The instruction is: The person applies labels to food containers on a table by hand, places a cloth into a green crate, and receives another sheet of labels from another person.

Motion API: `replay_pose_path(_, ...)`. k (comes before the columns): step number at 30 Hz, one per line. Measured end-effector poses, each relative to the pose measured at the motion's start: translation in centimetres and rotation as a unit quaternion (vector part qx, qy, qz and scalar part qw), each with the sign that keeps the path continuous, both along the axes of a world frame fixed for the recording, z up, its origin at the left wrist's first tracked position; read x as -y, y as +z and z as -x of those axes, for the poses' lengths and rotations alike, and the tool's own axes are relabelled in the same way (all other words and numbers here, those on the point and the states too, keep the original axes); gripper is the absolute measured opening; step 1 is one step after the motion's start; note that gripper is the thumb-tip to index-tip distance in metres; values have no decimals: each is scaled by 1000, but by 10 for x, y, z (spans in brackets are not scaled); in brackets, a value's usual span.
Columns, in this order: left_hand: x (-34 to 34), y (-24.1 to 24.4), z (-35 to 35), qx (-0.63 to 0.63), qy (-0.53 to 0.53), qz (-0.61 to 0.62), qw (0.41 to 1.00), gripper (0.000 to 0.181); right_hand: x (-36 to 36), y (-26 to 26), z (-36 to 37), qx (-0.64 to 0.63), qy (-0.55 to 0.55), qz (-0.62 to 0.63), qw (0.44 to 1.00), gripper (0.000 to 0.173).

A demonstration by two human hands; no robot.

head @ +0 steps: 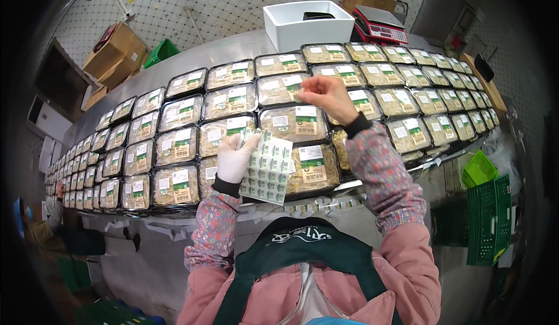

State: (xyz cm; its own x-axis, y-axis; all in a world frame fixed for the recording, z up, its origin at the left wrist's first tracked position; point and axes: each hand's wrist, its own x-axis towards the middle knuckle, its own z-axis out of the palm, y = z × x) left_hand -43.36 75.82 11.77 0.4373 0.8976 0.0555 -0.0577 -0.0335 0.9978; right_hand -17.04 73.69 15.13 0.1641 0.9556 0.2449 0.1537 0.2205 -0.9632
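Observation:
My left hand [233, 161], in a white glove, grips sheets of small green-and-white stickers [267, 170], thumb on top. The sheets hang over the front trays and cover part of them. My bare right hand [328, 98] is over a film-wrapped black plastic tray [279, 87] in a rear row, thumb and forefinger close together. Whether a sticker is between those fingertips is too small to tell. Nearest me is a tray of what look like bean sprouts [312, 172], with a green, white and tan label. Several trays also bear a smaller white label.
Rows of packed trays [174, 185] cover the long metal table [218, 47]. Behind them stand a white foam box [308, 30] and a red scale [380, 28]. Green crates [489, 220] are stacked at right. Another person [65, 233] works at far left.

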Motion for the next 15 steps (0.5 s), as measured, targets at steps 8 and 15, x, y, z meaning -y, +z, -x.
replay_pose_path(8,-19,3,41,57,62,7,996,19,-125,-80,29,325,-148,74,931,45)
replay_pose_path(15,-37,-2,57,107,70,48,991,20,-187,-84,-23,178,-167,66,968,26)
